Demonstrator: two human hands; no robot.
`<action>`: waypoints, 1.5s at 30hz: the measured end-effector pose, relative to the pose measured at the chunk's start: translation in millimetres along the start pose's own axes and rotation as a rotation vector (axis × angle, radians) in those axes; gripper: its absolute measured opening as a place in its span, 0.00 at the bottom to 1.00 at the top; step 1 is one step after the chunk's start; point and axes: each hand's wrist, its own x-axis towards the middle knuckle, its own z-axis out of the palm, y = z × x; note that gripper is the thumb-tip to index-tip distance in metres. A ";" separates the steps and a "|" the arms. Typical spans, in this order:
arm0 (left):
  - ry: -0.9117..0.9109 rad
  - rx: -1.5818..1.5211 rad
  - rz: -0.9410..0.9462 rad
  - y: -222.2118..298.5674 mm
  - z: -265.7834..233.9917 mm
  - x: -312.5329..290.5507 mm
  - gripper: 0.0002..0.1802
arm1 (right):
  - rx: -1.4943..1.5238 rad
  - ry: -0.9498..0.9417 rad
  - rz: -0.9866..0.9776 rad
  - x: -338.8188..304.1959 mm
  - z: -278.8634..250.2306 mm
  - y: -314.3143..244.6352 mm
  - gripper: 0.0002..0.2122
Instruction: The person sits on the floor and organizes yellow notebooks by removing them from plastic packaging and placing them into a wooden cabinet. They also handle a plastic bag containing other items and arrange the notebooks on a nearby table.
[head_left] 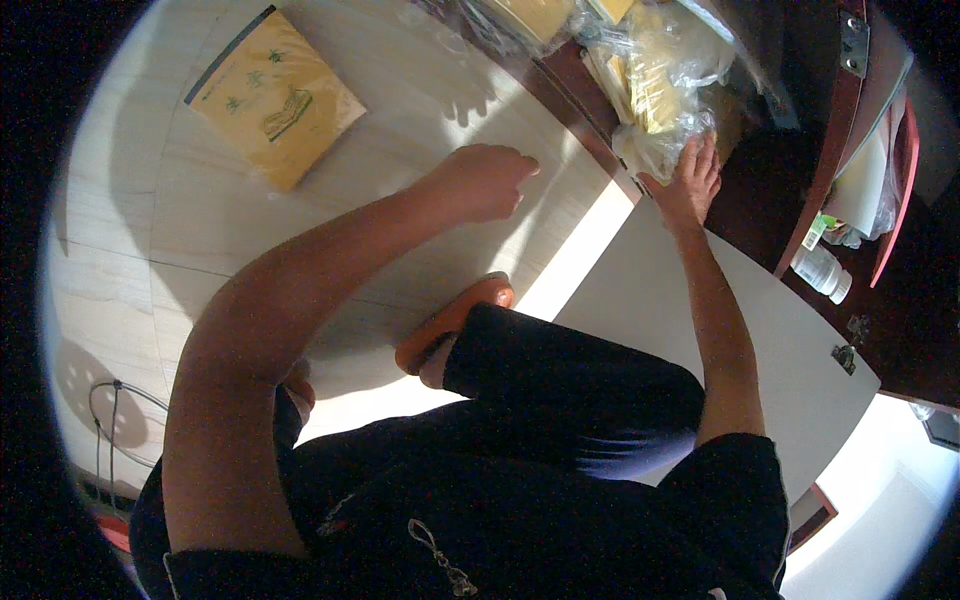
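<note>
My left hand (492,182) hovers over the floor at the middle of the view, its fingers curled in, and nothing shows in them. My right hand (690,182) reaches into a low dark-red cabinet (765,195), fingers spread against the bottom end of a clear plastic bag (655,150). Yellow flat packets (655,95) show through the crumpled plastic. Away to the upper left, a yellow flat bag (278,105) with green printed drawings and a dark top edge lies on the floor, apart from both hands.
An open white cabinet door (690,300) stands beside my right forearm. On the cabinet's right side are a white bottle (822,273) and a red-edged item (903,190). More plastic-wrapped packets (535,18) lie at the top. A thin wire frame (115,420) stands lower left.
</note>
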 end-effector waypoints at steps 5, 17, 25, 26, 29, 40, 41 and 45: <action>0.019 -0.007 -0.047 -8.6 7.5 -7.5 0.19 | 0.052 0.069 -0.053 -0.4 33.0 15.6 0.43; -0.213 -0.041 -0.127 -17.6 13.2 -1.9 0.17 | 0.011 0.124 -0.128 9.3 42.4 22.3 0.40; -0.160 -0.023 -0.136 -17.6 20.6 -6.9 0.13 | 0.070 0.082 -0.069 3.9 49.6 9.8 0.44; -0.149 -0.022 -0.135 -23.5 23.1 -8.8 0.15 | 0.090 0.095 -0.077 7.5 46.1 11.0 0.43; -0.096 -0.064 -0.099 -27.2 32.1 -19.3 0.13 | 0.077 0.073 -0.059 13.0 39.2 13.9 0.40; -0.102 -0.037 0.040 -44.0 33.8 -20.2 0.11 | 0.192 0.160 -0.036 -6.6 13.5 16.5 0.35; -0.001 -0.078 0.111 -55.6 44.1 -19.6 0.11 | 0.231 0.227 0.000 -17.5 25.4 28.4 0.34; -0.114 -0.140 -0.172 -26.9 12.5 -32.9 0.10 | 0.684 -0.371 0.486 -37.1 30.8 35.5 0.22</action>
